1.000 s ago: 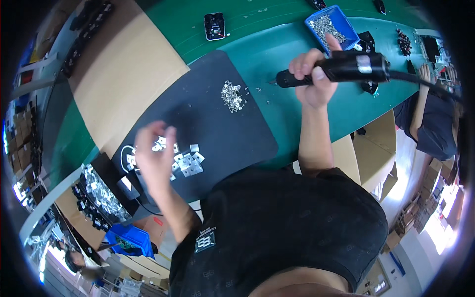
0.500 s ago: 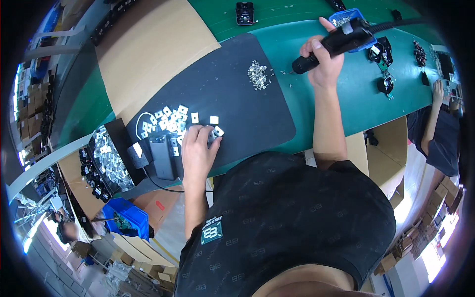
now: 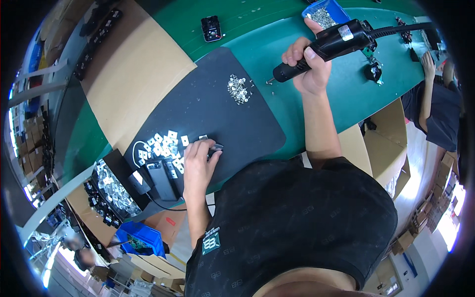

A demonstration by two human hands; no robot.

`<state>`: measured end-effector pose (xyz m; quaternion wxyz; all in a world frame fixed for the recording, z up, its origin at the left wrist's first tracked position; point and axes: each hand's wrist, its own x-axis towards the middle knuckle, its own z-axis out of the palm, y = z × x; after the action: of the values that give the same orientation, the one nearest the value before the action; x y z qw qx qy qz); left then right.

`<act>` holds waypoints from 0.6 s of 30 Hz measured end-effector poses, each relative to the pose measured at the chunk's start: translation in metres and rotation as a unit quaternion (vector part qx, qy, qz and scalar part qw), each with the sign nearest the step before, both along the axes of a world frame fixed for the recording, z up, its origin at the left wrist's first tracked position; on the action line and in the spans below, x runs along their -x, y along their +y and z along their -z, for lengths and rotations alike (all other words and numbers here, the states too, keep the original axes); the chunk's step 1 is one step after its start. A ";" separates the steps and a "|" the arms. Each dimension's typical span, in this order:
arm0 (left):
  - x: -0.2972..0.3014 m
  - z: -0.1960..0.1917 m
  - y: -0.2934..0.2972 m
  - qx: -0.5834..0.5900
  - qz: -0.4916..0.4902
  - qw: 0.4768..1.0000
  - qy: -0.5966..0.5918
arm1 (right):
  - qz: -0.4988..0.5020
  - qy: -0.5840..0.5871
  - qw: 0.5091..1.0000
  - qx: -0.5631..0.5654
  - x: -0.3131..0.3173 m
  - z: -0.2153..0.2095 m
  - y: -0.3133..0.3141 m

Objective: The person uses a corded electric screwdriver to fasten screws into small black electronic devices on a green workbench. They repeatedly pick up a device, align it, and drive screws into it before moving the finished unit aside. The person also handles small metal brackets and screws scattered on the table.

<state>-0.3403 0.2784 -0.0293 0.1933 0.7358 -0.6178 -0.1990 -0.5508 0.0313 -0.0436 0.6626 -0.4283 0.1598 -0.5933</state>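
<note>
My right hand (image 3: 312,69) is wrapped round a black electric screwdriver (image 3: 341,40), held over the green table. Its bit points left and down, and a small screw (image 3: 269,80) seems to sit at the tip. Low on the dark mat, my left hand (image 3: 198,163) has its fingers closed on a small metal plate (image 3: 216,147), partly hidden by the fingertips. Beside that hand lie several loose square plates with holes (image 3: 166,144). A pile of screws (image 3: 238,90) lies on the mat between the two hands.
A grey phone (image 3: 161,180) and a black box of metal pieces (image 3: 116,185) are at the left. Cardboard (image 3: 141,64) lies beyond the mat (image 3: 257,121). A blue tray (image 3: 341,15) of screws stands behind the screwdriver. Another person's arm (image 3: 426,86) reaches in at far right.
The whole view has shifted. The screwdriver tip has come nearer the mat's edge and now shows a screw-like piece. The plate at my left fingertips now looks tilted.
</note>
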 end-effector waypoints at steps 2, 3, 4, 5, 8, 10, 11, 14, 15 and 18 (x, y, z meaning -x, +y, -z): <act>0.001 0.000 -0.008 0.002 0.014 1.000 0.009 | 0.000 -0.003 1.000 -0.002 0.000 0.000 0.001; 0.000 -0.002 -0.011 -0.005 0.025 1.000 0.012 | 0.001 -0.005 1.000 -0.001 -0.001 0.000 0.001; 0.000 -0.002 -0.012 -0.028 0.028 0.999 0.025 | 0.001 -0.006 1.000 -0.001 0.000 0.000 0.000; -0.001 -0.002 -0.013 -0.026 0.038 0.999 0.025 | 0.000 -0.006 1.000 -0.001 0.001 0.001 0.000; -0.009 -0.003 -0.028 -0.033 0.035 0.998 0.047 | 0.005 -0.002 1.000 -0.004 0.003 -0.001 -0.001; -0.014 -0.004 -0.041 -0.027 0.005 0.996 0.088 | 0.005 0.000 1.000 -0.012 0.002 0.000 -0.001; -0.015 -0.003 -0.052 -0.013 -0.018 0.993 0.119 | 0.003 -0.002 1.000 -0.009 0.000 0.002 0.000; -0.023 -0.010 -0.102 0.024 -0.053 0.992 0.115 | 0.010 -0.039 0.998 -0.042 -0.003 0.004 -0.001; -0.029 -0.009 -0.119 0.035 -0.069 0.991 0.109 | 0.013 -0.031 0.998 -0.050 -0.004 0.003 0.000; -0.045 -0.013 -0.180 0.103 -0.063 0.991 0.053 | 0.011 -0.021 0.998 -0.064 -0.004 0.006 -0.001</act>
<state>-0.2958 0.0986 -0.0162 0.3131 0.7374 -0.5766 -0.1605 -0.5467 0.0304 -0.0498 0.6852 -0.3709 0.1878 -0.5981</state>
